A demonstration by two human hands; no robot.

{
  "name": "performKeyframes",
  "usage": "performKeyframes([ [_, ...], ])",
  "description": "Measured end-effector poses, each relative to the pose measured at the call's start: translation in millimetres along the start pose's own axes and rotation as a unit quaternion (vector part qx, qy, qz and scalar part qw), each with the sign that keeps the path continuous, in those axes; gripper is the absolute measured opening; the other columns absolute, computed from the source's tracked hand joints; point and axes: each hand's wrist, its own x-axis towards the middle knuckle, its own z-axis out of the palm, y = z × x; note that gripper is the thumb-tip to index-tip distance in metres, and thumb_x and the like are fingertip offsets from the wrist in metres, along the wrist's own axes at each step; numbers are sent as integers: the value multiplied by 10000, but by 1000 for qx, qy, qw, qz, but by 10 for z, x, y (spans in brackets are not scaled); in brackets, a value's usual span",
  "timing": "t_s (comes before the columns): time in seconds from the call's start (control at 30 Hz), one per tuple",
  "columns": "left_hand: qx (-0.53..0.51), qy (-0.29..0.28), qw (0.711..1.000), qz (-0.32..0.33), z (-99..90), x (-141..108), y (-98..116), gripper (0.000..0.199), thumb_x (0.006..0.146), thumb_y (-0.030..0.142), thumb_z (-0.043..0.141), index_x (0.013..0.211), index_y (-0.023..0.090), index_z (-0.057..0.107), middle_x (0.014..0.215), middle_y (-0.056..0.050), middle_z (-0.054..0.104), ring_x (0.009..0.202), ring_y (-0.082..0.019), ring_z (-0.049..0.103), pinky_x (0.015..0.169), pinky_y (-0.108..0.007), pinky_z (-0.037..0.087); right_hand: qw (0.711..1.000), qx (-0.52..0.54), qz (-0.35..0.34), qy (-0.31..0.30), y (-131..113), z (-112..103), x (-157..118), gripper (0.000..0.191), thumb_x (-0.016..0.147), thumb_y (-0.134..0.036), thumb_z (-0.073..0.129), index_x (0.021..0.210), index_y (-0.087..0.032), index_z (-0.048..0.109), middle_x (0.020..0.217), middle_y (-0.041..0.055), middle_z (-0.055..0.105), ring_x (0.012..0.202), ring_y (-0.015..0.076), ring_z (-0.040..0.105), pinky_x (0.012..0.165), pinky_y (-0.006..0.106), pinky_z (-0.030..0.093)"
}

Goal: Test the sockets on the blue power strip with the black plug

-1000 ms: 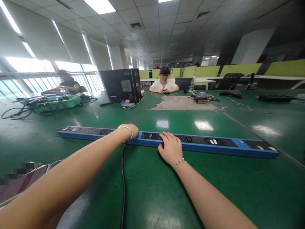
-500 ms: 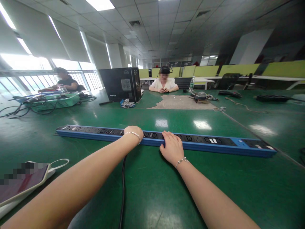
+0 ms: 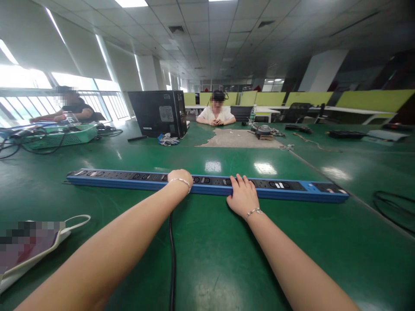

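A long blue power strip [image 3: 207, 189] with a black socket face lies across the green table, slightly slanted. Over its middle my left hand [image 3: 180, 176] is closed, its knuckles up, and whatever its fingers hold is hidden. From beneath that wrist a black cable [image 3: 173, 259] runs toward me. To the right, my right hand [image 3: 242, 194] rests on the strip with fingers stretched and slightly apart across the sockets, the thumb at the near blue side.
At the left stand a green basket [image 3: 74, 137] of cables and a black computer case [image 3: 158, 114], with gloves [image 3: 168, 139] beside it. A phone [image 3: 29, 246] lies near left. One person [image 3: 216, 113] sits opposite, another [image 3: 73, 106] far left. Black cable [image 3: 394, 207] lies right.
My right hand has shifted right along the strip, uncovering a socket. My left hand stays closed at the same spot on the strip. The view has turned slightly right.
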Motion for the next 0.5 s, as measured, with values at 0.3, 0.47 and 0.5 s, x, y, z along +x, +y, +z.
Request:
performKeyframes([
  [0.3,16,-5,999,30,-35,81,-56,376,833,282,414,1083,157,664,1116,-195,643,1028,-273,614,797,-356,500,999,16,-18,40,44,38,-75,579,743,-247,480,1312,-146,441,1382,99,431,1281,250,316,1056,402,191],
  [0.47,28,-14,998,45,-95,69,-118,390,820,291,399,1049,150,681,1158,-169,630,1041,-279,603,835,-364,486,999,26,-16,42,25,47,-71,579,743,-242,474,1312,-141,445,1377,103,435,1278,258,315,1055,404,184],
  [0.5,31,-15,998,42,-104,68,-122,404,824,309,386,1048,149,682,1155,-169,631,1035,-279,606,829,-359,488,999,27,-16,41,26,47,-71,580,742,-242,476,1312,-141,445,1376,105,436,1278,260,315,1054,405,183],
])
